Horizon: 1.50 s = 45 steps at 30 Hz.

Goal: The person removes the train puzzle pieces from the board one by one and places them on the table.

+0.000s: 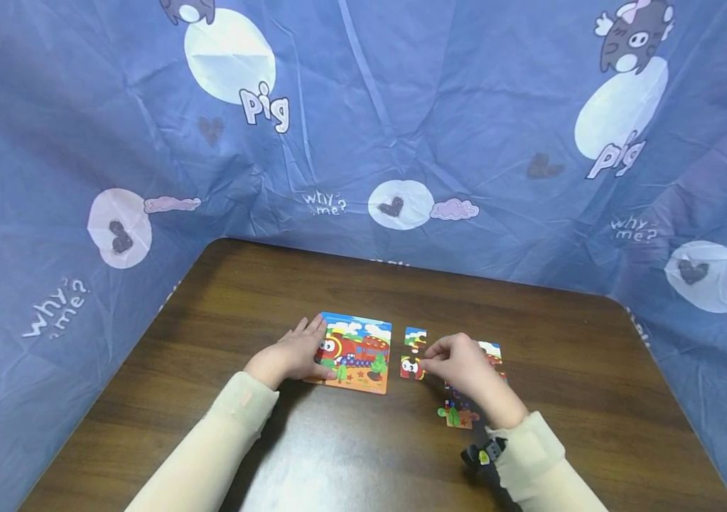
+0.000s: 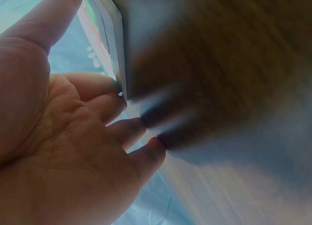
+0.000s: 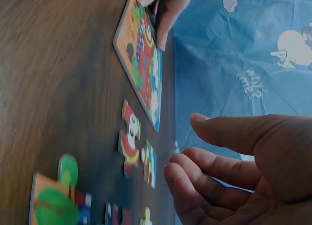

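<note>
A puzzle board with a red train picture lies flat on the table. My left hand rests at its left edge, fingers spread and fairly straight, thumb near the front corner. In the left wrist view, fingertips of the left hand meet the board's side. To the board's right lies a puzzle piece with the train's eyes; a sky piece sits just behind it. My right hand hovers beside the eye piece, thumb and fingers apart, with nothing between them in the right wrist view.
More puzzle pieces lie under and around the right forearm, among them an orange piece with a green plant and a cloud piece. A blue printed cloth hangs behind the brown wooden table. A black wrist camera sits at the right cuff.
</note>
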Each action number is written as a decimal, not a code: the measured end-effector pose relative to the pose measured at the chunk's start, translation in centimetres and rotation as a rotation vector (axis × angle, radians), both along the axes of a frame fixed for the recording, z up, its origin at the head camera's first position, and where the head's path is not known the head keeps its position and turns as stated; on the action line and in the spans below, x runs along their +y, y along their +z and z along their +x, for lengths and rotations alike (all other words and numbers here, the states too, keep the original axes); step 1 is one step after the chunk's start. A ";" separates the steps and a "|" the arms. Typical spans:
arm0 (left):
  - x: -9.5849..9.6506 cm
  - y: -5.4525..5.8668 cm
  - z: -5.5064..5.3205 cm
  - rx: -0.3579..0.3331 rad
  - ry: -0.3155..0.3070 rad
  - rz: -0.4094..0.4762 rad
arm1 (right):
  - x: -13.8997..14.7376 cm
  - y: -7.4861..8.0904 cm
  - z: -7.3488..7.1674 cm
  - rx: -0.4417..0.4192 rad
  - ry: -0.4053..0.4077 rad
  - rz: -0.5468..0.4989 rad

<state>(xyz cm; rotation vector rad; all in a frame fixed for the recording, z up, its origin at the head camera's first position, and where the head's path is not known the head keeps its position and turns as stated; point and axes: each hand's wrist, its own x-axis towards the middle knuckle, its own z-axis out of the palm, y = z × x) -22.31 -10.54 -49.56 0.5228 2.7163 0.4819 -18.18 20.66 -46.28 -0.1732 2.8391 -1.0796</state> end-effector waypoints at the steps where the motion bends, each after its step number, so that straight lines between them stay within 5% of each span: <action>1: 0.0 0.0 0.0 -0.001 0.002 0.002 | -0.3 0.0 -0.1 -0.003 0.004 -0.007; 14: -0.2 -0.1 0.1 -0.001 -0.004 0.015 | -4.5 -0.3 -1.1 -0.029 0.093 -0.096; 45: -1.2 0.2 0.2 0.034 -0.060 0.043 | -8.8 -2.1 -2.8 -0.035 0.263 -0.045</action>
